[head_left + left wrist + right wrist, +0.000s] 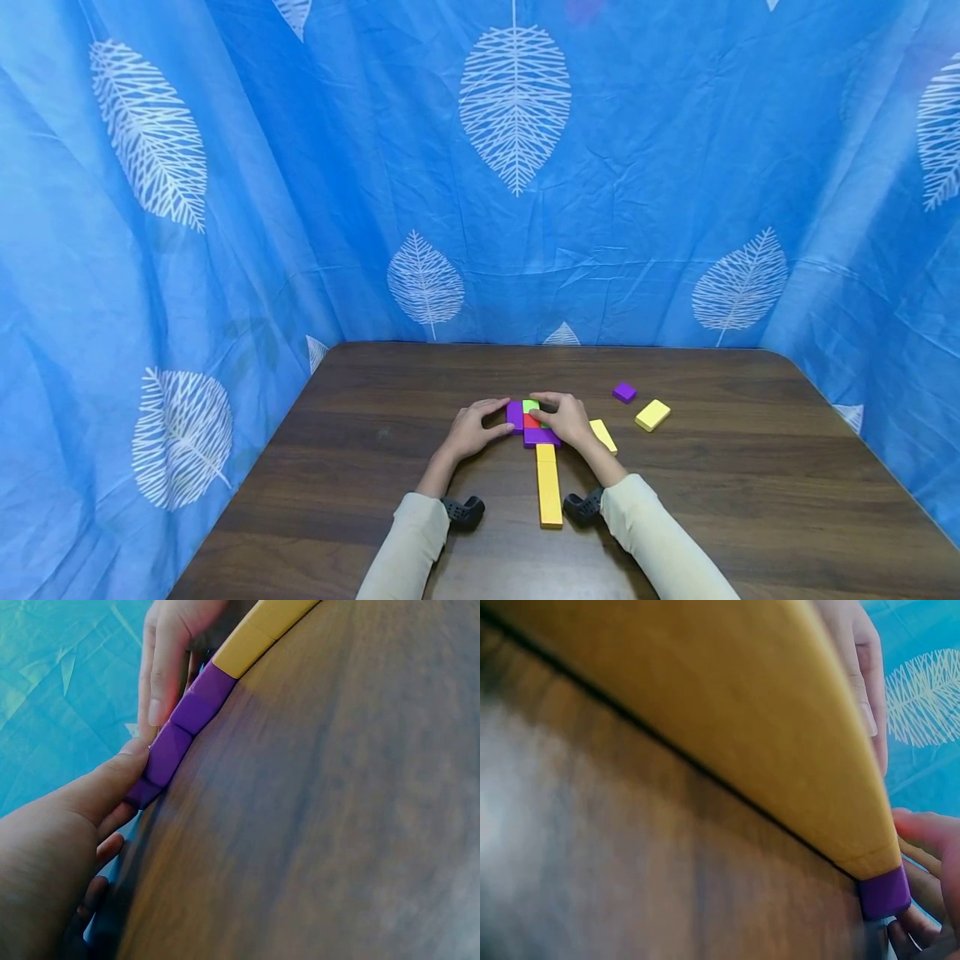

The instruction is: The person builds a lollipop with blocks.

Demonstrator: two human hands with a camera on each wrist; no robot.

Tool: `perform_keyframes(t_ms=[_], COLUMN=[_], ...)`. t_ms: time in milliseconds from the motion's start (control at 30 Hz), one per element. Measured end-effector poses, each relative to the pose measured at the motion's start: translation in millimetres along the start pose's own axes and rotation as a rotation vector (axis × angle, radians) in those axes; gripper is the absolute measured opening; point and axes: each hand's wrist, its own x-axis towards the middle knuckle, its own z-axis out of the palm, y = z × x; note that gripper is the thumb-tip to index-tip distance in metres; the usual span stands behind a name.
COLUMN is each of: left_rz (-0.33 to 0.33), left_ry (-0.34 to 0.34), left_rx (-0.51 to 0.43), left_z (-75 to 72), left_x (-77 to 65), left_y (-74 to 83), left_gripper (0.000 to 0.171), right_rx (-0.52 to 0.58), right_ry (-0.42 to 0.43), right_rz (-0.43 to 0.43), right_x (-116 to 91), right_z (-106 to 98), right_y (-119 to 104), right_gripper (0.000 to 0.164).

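Note:
Flat coloured blocks lie together on the table, partly covered by the hands. My left hand (467,433) pinches a purple block (514,417) on the group's left side, fingers at its far end and thumb at its near end. From the right, my right hand (566,419) reaches over a green block (530,406) and a red block (532,422), its thumb over the red and its index finger at the green's far edge. Another purple block (542,437) lies crosswise in front. From it a row of yellow blocks (549,492) runs toward me, between my forearms.
Beside my right wrist lies a loose yellow block (603,436), partly hidden by the arm. Farther right are a small purple block (624,392) and another yellow block (652,415). A blue leaf-patterned curtain (600,208) hangs behind the brown wooden table (750,483).

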Motion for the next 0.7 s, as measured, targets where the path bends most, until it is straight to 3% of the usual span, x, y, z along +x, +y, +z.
perform_keyframes(t_ms=[700], left_rz=[0.018], left_ry=[0.005], left_rx=[0.009], left_z=[-0.3], left_x=[-0.5], left_y=[0.3], left_gripper=[0.056], right_rx=[0.019], right_ry=[0.011], right_rz=[-0.022], right_x=[-2.2], right_z=[-1.2], right_y=[2.4], right_gripper=[0.029])
